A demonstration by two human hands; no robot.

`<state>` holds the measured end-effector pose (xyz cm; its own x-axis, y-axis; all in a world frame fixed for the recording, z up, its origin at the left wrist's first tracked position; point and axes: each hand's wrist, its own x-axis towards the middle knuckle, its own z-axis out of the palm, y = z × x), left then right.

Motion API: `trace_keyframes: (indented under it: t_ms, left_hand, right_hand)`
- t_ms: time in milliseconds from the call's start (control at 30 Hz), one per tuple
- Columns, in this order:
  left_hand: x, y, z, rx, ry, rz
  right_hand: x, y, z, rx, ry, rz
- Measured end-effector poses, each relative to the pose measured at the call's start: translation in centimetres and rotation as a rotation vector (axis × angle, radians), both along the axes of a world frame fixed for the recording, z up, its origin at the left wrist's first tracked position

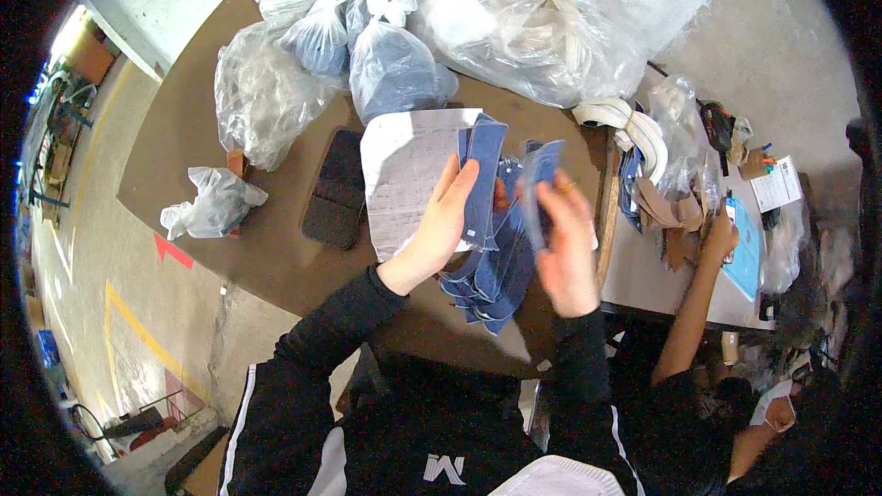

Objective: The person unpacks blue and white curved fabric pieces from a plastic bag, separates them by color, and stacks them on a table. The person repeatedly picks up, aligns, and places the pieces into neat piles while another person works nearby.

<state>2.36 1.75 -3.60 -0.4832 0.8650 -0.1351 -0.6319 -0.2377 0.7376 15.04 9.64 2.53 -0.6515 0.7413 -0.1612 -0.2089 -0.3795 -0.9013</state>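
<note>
My left hand (432,231) is closed on a small stack of blue denim pieces (481,188), its thumb lying along their front. In my right hand (567,253), somewhat blurred, is another denim piece (544,165), held apart from the stack and tilted upright. Beneath and between both hands lies a loose pile of denim pieces (491,289) with pale frayed edges. A sheet of paper with writing (409,170) rests behind my left hand. Left of the paper is a dark flat rectangular object (336,193), possibly a phone or case.
Clear plastic bags with denim (395,69) and a large bag of pale material (542,23) line the brown table's (197,129) back. A small tied bag (213,204) sits left. At right, a co-worker's hand (721,237) reaches over a second table beside white coiled strips (634,129).
</note>
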Motion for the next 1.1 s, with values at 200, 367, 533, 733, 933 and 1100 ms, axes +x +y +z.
trace_keyframes:
  t_ms: [200, 367, 533, 733, 933, 1100]
  left_hand:
    - [2.1, -0.1, -0.7, -0.004, 0.048, 0.108]
    - [1.8, 0.0, -2.3, -0.119, 0.726, 0.120]
    - [1.2, -0.4, -1.2, -0.149, 0.950, 0.182]
    - [-2.4, -0.6, 1.7, -0.181, 0.507, 0.025]
    - [-2.4, -0.8, 1.9, -0.249, 0.487, 0.067]
    - [-3.0, -0.8, 1.0, -0.265, 0.630, -0.016]
  right_hand:
    - [-2.7, -2.9, -5.0, 0.683, -0.327, -0.130]
    - [-1.8, -3.3, -3.6, 0.323, -0.218, 0.078]
    - [-1.4, -1.3, -1.1, 0.715, -0.224, -0.005]
    - [0.7, 7.6, -2.1, 1.609, -1.114, -0.379]
    - [1.2, 9.8, -6.0, 1.489, -1.143, -0.020]
    - [1.6, 13.9, -3.9, -0.059, -0.373, -0.036]
